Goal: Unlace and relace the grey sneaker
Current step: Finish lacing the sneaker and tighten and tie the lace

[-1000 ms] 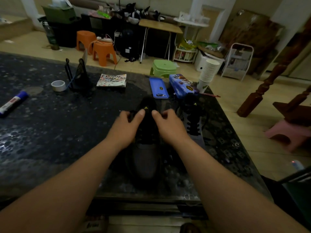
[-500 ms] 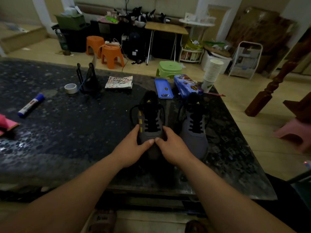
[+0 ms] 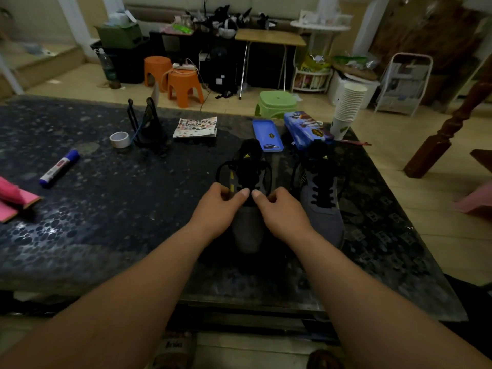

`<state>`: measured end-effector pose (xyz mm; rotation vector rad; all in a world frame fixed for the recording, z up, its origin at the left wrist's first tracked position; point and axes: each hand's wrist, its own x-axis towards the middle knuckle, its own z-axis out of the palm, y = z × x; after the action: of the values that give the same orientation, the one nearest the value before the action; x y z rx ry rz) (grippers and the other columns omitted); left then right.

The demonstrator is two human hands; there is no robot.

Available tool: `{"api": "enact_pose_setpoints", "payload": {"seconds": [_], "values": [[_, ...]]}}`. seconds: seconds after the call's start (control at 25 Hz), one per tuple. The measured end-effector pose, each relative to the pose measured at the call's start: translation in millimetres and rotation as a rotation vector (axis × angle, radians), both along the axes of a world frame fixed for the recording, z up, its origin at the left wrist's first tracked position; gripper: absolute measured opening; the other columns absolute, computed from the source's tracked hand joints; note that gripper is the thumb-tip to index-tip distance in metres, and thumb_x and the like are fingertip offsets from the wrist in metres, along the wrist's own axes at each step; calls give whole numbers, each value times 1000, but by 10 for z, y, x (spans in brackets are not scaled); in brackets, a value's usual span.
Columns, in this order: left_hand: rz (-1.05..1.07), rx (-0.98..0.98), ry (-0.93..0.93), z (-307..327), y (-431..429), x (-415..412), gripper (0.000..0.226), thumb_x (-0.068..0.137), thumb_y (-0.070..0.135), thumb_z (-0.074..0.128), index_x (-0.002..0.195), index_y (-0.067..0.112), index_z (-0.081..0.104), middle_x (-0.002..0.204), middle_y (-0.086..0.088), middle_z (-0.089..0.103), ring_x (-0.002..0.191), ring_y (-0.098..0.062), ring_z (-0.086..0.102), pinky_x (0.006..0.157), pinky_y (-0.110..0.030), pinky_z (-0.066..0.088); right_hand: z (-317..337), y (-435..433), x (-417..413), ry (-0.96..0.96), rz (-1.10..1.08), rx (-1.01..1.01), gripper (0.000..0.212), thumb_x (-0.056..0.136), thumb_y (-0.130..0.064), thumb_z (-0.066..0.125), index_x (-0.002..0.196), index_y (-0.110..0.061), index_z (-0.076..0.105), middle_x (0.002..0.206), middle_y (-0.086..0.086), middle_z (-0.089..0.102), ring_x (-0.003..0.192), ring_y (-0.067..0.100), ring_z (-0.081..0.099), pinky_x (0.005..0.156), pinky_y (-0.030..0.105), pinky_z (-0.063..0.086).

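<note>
Left hand and right hand have curled, pinching grey sneaker laces.

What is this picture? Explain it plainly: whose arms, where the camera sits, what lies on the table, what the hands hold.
No machine here: a person works with bare hands. One camera worn on their head looks forward and down, so both arms reach in from below. On the dark speckled table stand two sneakers. The left hand and right hand meet over the grey sneaker, fingers curled, pinching its black lace near the lowest rows. The second sneaker stands to its right, laced. Farther off lie a marker, a tape roll, a patterned booklet, a blue case and a stack of paper cups.
</note>
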<state>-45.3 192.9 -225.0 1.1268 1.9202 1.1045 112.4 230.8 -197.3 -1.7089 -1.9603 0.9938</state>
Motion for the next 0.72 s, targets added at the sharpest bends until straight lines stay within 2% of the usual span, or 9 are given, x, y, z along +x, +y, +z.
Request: {"api": "enact_pose_setpoints", "payload": {"seconds": [0.12,0.2,0.28,0.36,0.44,0.52,0.6,0.68,0.72], "values": [[23,-26,71,6,139,-31,42,92,58,65,111,22,56,102,8,63,95,-12,63,92,-43,55,31,79,-101,-138,31,100,50,96,-66,47,108,-18,51,101,2,62,92,28,62,73,39,49],[4,-46,169,-7,156,-52,38,94,56,65,110,22,55,102,7,64,94,-15,63,90,-42,55,39,109,-123,-185,44,139,43,97,-59,49,107,-17,51,103,6,64,92,32,63,74,40,51],[-21,-27,206,-40,170,-64,42,95,52,64,121,20,56,110,7,64,103,-17,63,93,-41,53,46,123,-104,-181,50,137,40,97,-56,49,105,-17,51,105,8,65,92,33,64,78,43,54],[-50,70,181,-66,209,-86,59,95,51,63,144,21,49,130,2,60,119,-17,60,105,-41,50,38,142,-87,-127,50,143,39,98,-56,48,108,-18,51,108,6,65,96,31,64,82,46,54],[-69,155,196,-59,275,-117,61,99,46,60,154,24,44,139,-2,54,126,-19,57,110,-41,46,4,188,-109,-3,22,201,34,100,-50,50,115,-19,51,114,4,62,101,27,62,85,43,53],[-59,192,184,-25,318,-125,57,102,36,59,156,28,42,133,0,52,122,-18,58,110,-37,45,-23,272,-128,128,-13,262,31,101,-37,54,128,-21,55,124,4,61,112,24,61,91,37,49],[-44,219,133,-8,339,-120,58,103,29,59,157,33,39,127,3,49,114,-16,60,105,-34,47,-24,341,-110,183,1,257,42,103,-26,52,145,-28,50,134,1,57,122,20,58,96,32,45],[-22,263,62,7,385,-149,53,103,26,60,154,32,45,127,1,53,110,-13,63,102,-32,50,-26,425,-99,216,19,243,51,104,-24,52,152,-38,43,134,-2,58,119,15,58,99,32,45],[-4,285,7,32,421,-167,47,103,25,60,149,30,52,127,0,57,109,-11,64,99,-30,52,-40,489,-114,267,9,225,50,103,-25,52,150,-40,46,130,-2,61,116,14,61,101,34,48]]}}
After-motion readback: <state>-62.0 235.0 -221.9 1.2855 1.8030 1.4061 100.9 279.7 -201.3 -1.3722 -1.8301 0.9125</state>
